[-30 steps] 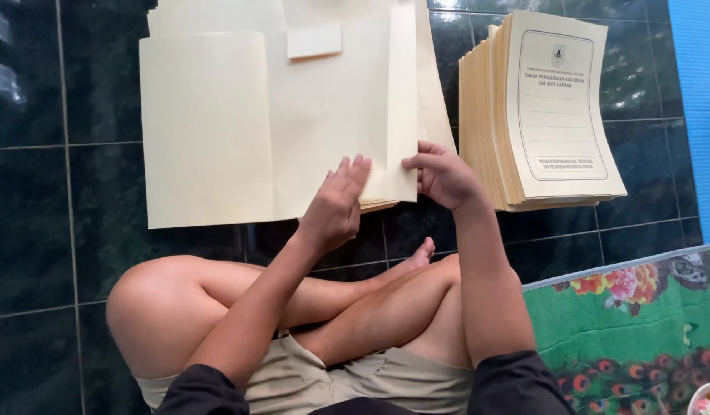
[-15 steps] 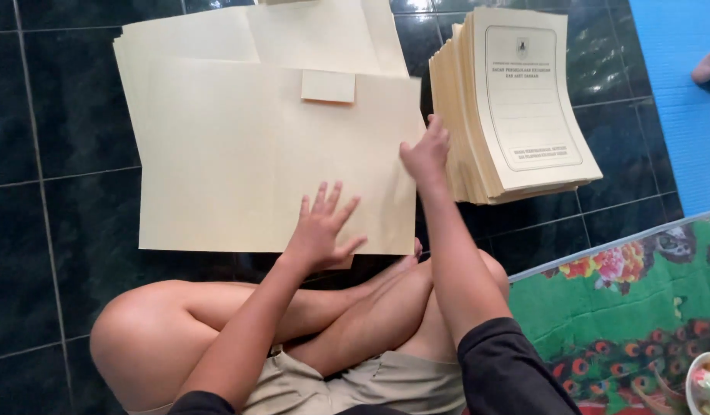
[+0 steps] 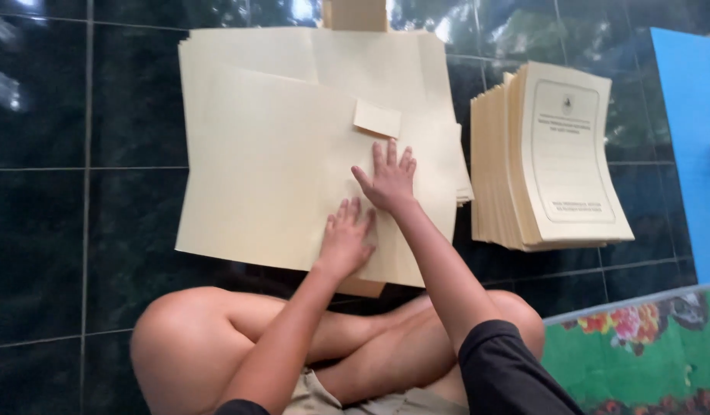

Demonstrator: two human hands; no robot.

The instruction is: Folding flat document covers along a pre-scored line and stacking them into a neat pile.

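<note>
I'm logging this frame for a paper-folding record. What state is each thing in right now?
Top cream sheet: spread flat on the sheets beneath, pressed by both hands.
Small flap: lying flat on the top sheet.
Left hand: palm down, fingers together, on the sheet's near edge.
Right hand: palm down, fingers spread, on the sheet.
Stack of printed folders: piled, untouched, right of the sheets.
Tiled floor: dark, glossy.
</note>
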